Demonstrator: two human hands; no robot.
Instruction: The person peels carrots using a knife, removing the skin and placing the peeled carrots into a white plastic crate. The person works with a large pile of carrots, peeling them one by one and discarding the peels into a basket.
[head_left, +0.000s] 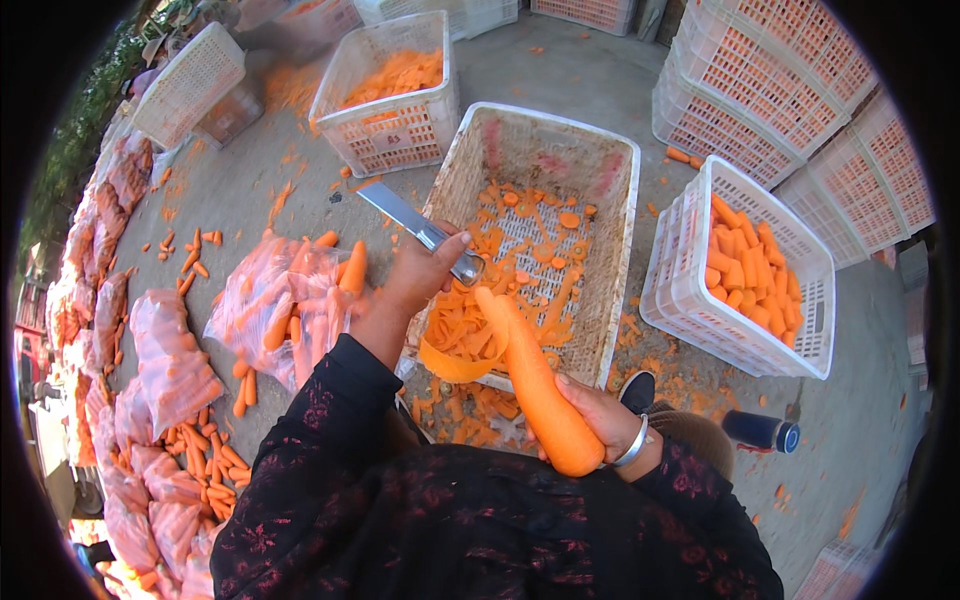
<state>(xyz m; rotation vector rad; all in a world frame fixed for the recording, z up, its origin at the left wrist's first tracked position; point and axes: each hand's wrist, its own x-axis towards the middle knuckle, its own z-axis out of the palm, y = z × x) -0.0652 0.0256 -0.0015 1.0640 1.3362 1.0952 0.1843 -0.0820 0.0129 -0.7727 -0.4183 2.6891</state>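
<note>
My left hand (424, 270) grips a metal peeler (401, 216), its flat handle pointing up and left and its head close to the carrot's narrow tip. A large peeled-looking carrot (546, 397) lies slanted in my right hand (600, 416), thick end towards my body. One wide curl of carrot peel (457, 366) hangs beside the carrot's upper part. Below both hands stands a dirty white plastic crate (628, 225), with peel strips and round carrot slices (568, 220) on its slotted bottom.
To the right, a white crate (821, 300) holds cut carrots, near stacked crates (739, 112) and a dark blue flask (757, 431). Another crate (397, 142) with peelings stands at the upper left. Plastic bags of carrots (255, 289) and loose carrots (217, 469) lie leftward.
</note>
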